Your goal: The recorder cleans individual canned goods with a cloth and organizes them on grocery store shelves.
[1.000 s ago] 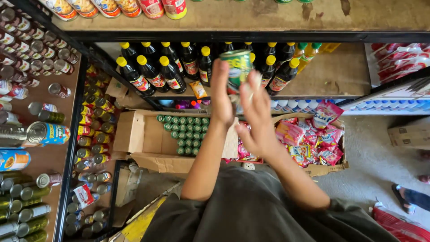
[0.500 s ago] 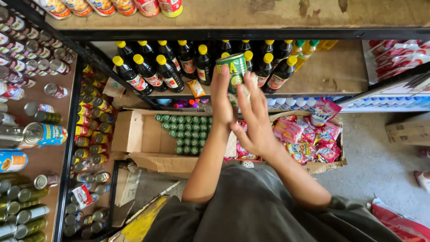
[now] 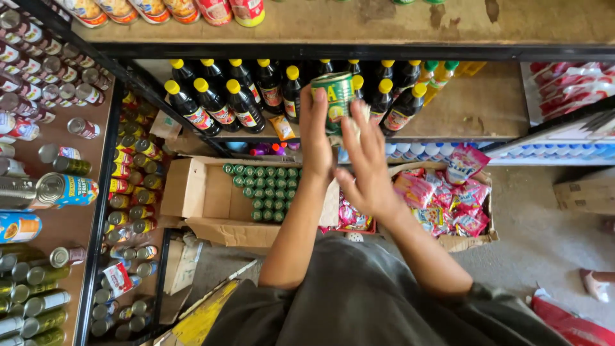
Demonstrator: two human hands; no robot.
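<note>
In front of the middle shelf, between the two raised hands, sits a green can. It is a short metal cylinder with a green label bearing yellow and white print and a pale lemon-like picture; its silver rim shows at the top. It is tilted slightly, held up at the level of the dark bottles with yellow caps that stand in rows on that shelf.

The left hand has its grip closed around the can's left side, fingers wrapped behind it and thumb toward the front. The right hand lies just beside the can on its right, fingers spread and open, fingertips touching or nearly touching the label; whether something pale is pressed under them cannot be told.

Below the hands, on the floor, an open cardboard box holds rows of green-topped cans seen from above. To its right another box carries pink and red snack packets. At the left a wooden rack bears many tins lying on their sides. The top shelf carries jars at its left end.
</note>
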